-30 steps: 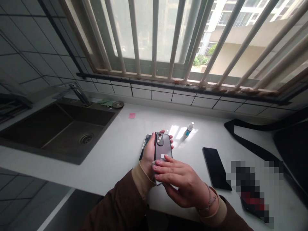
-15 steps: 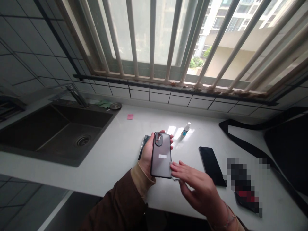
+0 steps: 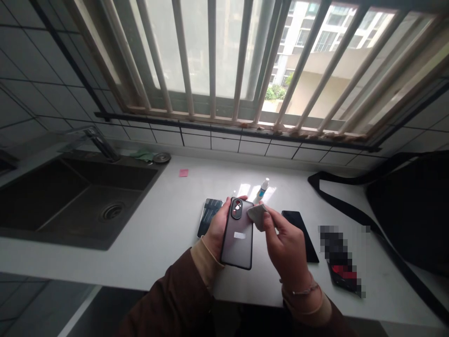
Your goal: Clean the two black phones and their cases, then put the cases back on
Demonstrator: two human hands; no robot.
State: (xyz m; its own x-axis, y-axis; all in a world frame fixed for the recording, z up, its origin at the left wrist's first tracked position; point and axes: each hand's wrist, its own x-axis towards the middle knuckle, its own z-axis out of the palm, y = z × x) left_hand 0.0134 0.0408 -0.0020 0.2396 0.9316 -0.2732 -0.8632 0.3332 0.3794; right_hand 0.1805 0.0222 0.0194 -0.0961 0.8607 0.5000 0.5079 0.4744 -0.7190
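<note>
My left hand is wrapped round a phone case, translucent with a black rim. Skin shows through its camera cutout, and a small white label sits on its back. Between the thumb and fingers of my right hand is a folded grey cloth, close against the case's upper right edge. Whether the cloth touches the case I cannot tell. Just left of my left hand lies a phone with a shiny dark face. Partly behind my right hand is a flat black phone-like slab.
A small white bottle stands behind my hands on the white counter. To the left is a sink with a tap. A pink sticky note lies near the back. On the right are a blurred dark object and a black bag.
My right hand has gone from the case's lower right edge up to its upper right, now pinching the cloth upright. The view has shifted slightly, and the phone at left shows more.
</note>
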